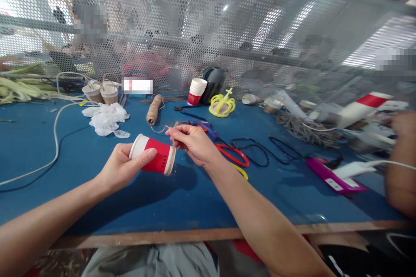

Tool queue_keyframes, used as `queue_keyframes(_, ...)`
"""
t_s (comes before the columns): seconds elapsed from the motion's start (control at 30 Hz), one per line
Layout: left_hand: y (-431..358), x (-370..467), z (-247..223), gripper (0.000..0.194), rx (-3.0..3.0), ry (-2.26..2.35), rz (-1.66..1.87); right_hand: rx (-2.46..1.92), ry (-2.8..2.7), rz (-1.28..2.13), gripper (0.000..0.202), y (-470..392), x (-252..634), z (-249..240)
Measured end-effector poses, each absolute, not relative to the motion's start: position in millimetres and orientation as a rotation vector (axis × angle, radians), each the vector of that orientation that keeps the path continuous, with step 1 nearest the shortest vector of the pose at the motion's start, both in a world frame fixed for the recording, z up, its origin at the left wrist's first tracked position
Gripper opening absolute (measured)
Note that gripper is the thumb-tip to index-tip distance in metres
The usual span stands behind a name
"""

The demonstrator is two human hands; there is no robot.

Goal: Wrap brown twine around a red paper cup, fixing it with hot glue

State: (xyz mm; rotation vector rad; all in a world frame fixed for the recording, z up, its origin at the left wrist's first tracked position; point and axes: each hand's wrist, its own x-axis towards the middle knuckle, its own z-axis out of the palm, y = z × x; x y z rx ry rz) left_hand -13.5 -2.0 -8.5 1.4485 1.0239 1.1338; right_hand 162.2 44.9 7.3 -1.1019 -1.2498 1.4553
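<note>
A red and white paper cup (155,156) lies tilted on its side in my left hand (125,164), its mouth toward the left and its base toward the right. The fingers wrap round the cup, with the thumb across the red band. Beside the cup's base, my right hand (191,142) pinches a thin strand of twine (159,130). That strand runs back to a spool of brown twine (154,109) lying on the blue table. Some twine seems to lie round the cup's base rim. Just behind my right hand are a blue glue gun (206,129) and red-handled scissors (234,154).
White crumpled plastic (105,117) and two twine-wrapped cups (108,93) sit at left. Stacked paper cups (196,91), a dark jug (214,82) and a yellow crown (222,104) stand behind. A purple power strip (334,176), cables and another person's arm (403,160) are at right.
</note>
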Motion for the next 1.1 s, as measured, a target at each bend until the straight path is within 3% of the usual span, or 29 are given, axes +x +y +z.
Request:
queue_keyframes(0.67, -0.7, -12.7, -11.4, 0.026, 1.203, 0.917, 1.194, -1.108, -1.301, 1.501, 0.024, 46.7, 155.3, -4.5)
queue_keyframes(1.1, 9.1, -9.9, -3.7, 0.026, 0.907, 0.826, 1.272, -1.274, -1.669, 0.977, 0.033, 33.4, 171.5, 21.8)
